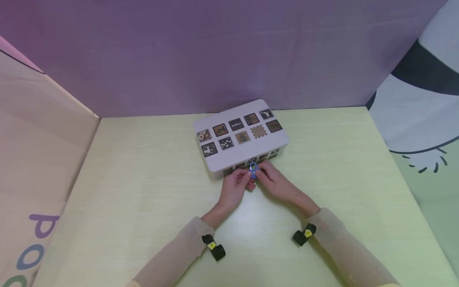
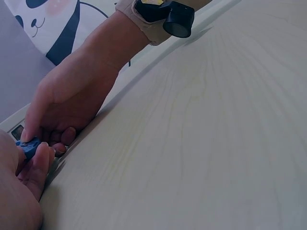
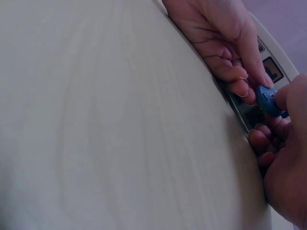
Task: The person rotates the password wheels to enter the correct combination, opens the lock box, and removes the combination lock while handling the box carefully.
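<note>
A small blue padlock (image 1: 253, 170) with a silver-edged shackle is at the front side of a white box (image 1: 229, 157) printed with square pictures. My left hand (image 1: 234, 185) pinches the padlock from the left, thumb against its body. From the other side my right hand (image 1: 276, 181) pinches it too, between thumb and fingers. In the right wrist view the padlock's blue body (image 3: 268, 101) shows between both thumbs. Only a bit of the blue padlock (image 2: 29, 147) appears in the left wrist view. Whether the shackle passes through a clasp on the box cannot be told.
The box stands slightly turned near the back of a pale wooden table (image 1: 150, 191). Behind it rises a purple wall covering (image 1: 201, 59). A panda-printed panel (image 1: 423, 119) borders the right side, and a lettered panel (image 1: 39, 159) borders the left.
</note>
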A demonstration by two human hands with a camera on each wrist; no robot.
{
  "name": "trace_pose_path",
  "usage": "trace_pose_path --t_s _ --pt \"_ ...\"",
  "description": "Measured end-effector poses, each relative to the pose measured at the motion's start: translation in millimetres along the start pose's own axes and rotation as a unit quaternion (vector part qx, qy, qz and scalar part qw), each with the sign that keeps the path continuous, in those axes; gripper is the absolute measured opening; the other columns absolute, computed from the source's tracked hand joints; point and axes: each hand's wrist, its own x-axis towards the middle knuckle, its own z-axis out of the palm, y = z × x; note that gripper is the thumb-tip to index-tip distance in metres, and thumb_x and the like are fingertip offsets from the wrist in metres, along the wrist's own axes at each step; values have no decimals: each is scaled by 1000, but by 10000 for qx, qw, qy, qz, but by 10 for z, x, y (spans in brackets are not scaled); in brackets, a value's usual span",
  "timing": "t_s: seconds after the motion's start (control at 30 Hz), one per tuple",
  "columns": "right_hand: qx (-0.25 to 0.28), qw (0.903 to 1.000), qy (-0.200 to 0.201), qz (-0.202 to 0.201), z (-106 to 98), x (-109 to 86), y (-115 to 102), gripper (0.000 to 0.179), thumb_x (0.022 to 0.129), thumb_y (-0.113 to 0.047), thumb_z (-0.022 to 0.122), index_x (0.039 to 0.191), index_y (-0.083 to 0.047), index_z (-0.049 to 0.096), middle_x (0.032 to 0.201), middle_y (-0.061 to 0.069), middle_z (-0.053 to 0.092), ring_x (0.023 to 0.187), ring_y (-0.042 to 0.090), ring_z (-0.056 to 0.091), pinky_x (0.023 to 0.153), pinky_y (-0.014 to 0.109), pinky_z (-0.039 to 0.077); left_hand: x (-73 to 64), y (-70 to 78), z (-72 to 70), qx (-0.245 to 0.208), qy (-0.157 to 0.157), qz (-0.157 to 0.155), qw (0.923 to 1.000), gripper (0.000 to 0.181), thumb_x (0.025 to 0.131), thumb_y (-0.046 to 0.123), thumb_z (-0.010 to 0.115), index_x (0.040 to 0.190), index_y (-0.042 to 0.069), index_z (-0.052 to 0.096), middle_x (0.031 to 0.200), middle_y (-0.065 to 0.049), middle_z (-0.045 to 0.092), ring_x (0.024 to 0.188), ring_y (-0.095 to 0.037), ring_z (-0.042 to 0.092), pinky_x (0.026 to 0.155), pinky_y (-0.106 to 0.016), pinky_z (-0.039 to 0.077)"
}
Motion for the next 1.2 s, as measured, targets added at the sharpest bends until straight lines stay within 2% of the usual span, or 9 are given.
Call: trace_pose_path --t_s 0.53,0.8,0.93,1.2 --pt "1 10000 7 46 -10 1 12 14 108 -13 49 107 -3 58 112 12 56 103 23 55 98 45 54 -4 13 6 14 10 -20 10000 20 105 7 58 114 -10 63 100 -25 71 73 -12 68 75 -27 66" --pt "204 9989 23 410 -18 0 20 23 112 -18 41 115 -2 58 115 11 56 106 24 55 102 45 52 1 -5 -1 45 -29 45 10000 20 105 6 57 115 -10 63 98 -24 71 72 -11 67 74 -26 66" --pt "312 9987 4 403 -21 -1 18 25 112 -17 39 116 -1 58 114 11 55 106 24 54 103 45 51 -3 -6 -5 85 -29 69 9999 20 106 6 56 115 -10 63 97 -24 71 72 -11 68 74 -26 66" --pt "401 9987 -24 315 -22 -1 16 23 112 -16 40 115 0 57 110 11 54 101 22 53 95 39 52 -5 3 -9 139 -29 6 9999 21 106 7 56 116 -10 63 99 -25 71 73 -13 68 74 -27 66"
